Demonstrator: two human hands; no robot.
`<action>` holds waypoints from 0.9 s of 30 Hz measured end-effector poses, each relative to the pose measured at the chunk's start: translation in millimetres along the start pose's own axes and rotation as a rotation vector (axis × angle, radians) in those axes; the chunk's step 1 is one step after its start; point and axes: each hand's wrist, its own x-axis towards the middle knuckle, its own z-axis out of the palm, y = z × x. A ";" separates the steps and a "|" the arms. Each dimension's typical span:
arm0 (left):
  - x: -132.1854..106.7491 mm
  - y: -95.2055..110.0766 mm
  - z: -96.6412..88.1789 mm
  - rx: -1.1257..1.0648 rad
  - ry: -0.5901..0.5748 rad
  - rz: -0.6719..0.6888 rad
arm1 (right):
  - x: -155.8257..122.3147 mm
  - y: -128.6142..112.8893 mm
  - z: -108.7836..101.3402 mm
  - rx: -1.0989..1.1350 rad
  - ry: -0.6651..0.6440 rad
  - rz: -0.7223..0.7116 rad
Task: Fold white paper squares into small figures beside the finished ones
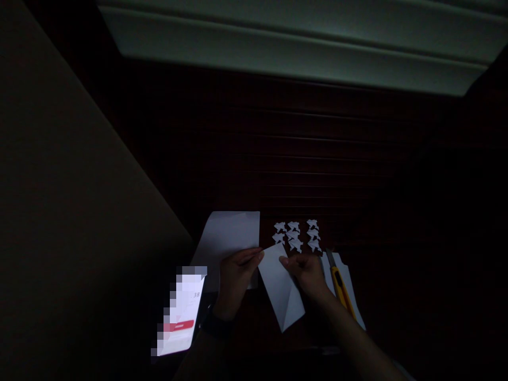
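Head view, dim light. A folded white paper piece [281, 288] is being held between both hands over the dark surface [397, 275]. The left hand [235, 280] is being closed on the piece's upper left corner with its fingertips; the right hand [306, 272] is being pinched on the upper right edge. The step in hand is judged to be a fold being set or creased; the next move is judged to call for the edges being aligned and pressed flat.

Just beyond the left hand, a larger white sheet [228, 235] is lying. Beyond the right hand, a cluster of small folded paper figures [296, 235] is being kept in rows. Just right of the right hand, a yellow utility knife [340, 288] is resting on a paper strip [349, 280].

Near the left wrist, a lit phone [180, 312] is showing "38" and a red bar; other writing cannot be read.
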 end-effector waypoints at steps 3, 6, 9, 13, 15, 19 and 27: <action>-0.9 7.5 -2.2 0.002 -0.140 0.014 | -4.1 -2.9 0.0 -0.044 -0.146 0.015; -1.4 8.3 -2.2 0.065 -0.313 -0.033 | -8.9 -3.4 1.3 -0.083 -0.321 -0.022; -1.3 2.4 -0.7 0.149 -0.344 -0.062 | -10.9 -3.1 1.8 -0.084 -0.408 -0.020; 0.2 -2.8 -3.0 0.149 -0.297 -0.063 | -9.5 -4.9 -0.4 -0.053 -0.449 0.015; 1.9 -1.7 -6.6 0.150 -0.256 -0.074 | -8.6 -6.0 -2.1 -0.046 -0.453 0.030; 5.1 3.6 -13.3 0.159 -0.195 -0.086 | -7.4 -7.1 -5.0 -0.035 -0.462 0.054; 4.0 11.6 -24.3 0.146 -0.181 -0.125 | -6.3 -12.0 -13.5 -0.022 -0.465 0.083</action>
